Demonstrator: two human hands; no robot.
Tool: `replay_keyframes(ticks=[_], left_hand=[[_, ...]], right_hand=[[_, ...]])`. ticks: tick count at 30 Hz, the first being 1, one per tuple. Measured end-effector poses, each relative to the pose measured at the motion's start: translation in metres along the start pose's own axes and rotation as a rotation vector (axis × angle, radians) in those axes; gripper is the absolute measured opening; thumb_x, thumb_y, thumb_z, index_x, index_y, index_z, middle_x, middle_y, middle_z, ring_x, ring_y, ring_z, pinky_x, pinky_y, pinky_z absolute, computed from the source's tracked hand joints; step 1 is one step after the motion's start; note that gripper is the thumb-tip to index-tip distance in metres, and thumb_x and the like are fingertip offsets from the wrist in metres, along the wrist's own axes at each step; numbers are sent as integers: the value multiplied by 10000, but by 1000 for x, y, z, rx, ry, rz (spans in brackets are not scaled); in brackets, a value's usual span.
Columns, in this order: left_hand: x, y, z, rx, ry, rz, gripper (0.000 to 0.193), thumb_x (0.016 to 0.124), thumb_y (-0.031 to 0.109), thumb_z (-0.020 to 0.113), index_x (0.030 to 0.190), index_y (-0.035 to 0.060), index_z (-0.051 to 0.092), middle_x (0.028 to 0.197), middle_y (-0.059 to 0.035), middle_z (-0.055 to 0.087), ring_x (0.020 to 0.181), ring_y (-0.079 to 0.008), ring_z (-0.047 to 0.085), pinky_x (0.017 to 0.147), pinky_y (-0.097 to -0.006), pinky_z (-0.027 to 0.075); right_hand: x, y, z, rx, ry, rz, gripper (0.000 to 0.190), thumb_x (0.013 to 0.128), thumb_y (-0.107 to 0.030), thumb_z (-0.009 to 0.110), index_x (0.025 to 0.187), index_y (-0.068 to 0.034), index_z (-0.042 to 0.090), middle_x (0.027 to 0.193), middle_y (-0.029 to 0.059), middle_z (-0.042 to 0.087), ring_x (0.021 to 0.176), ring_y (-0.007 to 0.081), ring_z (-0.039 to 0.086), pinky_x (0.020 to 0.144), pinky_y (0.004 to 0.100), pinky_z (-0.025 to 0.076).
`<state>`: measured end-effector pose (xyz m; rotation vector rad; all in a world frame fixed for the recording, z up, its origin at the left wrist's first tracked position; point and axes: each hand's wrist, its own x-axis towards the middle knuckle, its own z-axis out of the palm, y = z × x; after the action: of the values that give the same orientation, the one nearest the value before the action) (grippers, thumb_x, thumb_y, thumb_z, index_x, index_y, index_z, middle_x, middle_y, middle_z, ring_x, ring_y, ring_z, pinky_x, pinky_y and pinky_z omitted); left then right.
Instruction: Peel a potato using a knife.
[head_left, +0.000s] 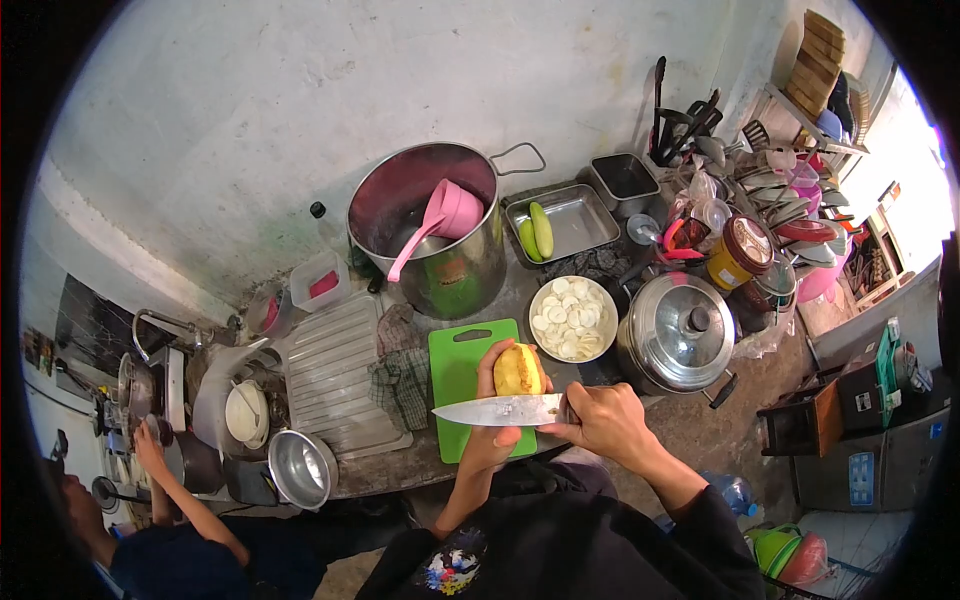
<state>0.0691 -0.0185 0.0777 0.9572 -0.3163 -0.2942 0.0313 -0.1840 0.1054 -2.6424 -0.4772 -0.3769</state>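
My left hand (491, 442) holds a yellow, partly peeled fruit or vegetable (517, 370) above the green cutting board (454, 382). In my right hand (606, 421) is the handle of a kitchen knife, its broad steel blade (499, 411) pointing left across the near side of the yellow piece. Whether the blade touches it, I cannot tell. Just right of the board stands a bowl of pale round slices (573, 319). Farther back, two green cucumber-like vegetables (541, 231) lie in a rectangular steel tray (587, 215).
Behind the board stands a big steel pot (450, 289) with a pink dipper (454, 210). A lidded pot (679, 334) is on the right. Left are a checked cloth (401, 382), the sink drainboard (334, 375) and a metal bowl (303, 469). Another person's hands (150, 450) are at far left.
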Motion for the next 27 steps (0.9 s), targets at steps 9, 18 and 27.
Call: replay_keyframes(ticks=[9, 18, 27], left_hand=[[2, 0, 2, -15, 25, 11, 1234, 445, 690, 735, 1396, 90, 227, 1300, -97, 412, 1057, -216, 547, 932, -366, 486], [0, -2, 6, -58, 81, 7, 1181, 457, 645, 779, 1372, 110, 260, 1291, -87, 417, 1150, -194, 494, 973, -375, 469], [3, -5, 10, -41, 79, 93, 1127, 531, 665, 741, 1354, 58, 267, 1252, -97, 447, 1018, -198, 565, 892, -353, 503]], right_hand=[[5, -1, -6, -19, 3, -7, 559, 766, -584, 646, 649, -67, 471, 456, 73, 517, 395, 238, 554, 392, 337, 433], [5, 0, -6, -33, 42, -2, 561, 755, -592, 653, 641, -75, 467, 464, 78, 526, 396, 240, 553, 388, 340, 431], [6, -1, -9, -58, 36, 14, 561, 746, -590, 658, 672, -69, 462, 498, 66, 528, 434, 242, 558, 400, 340, 424]])
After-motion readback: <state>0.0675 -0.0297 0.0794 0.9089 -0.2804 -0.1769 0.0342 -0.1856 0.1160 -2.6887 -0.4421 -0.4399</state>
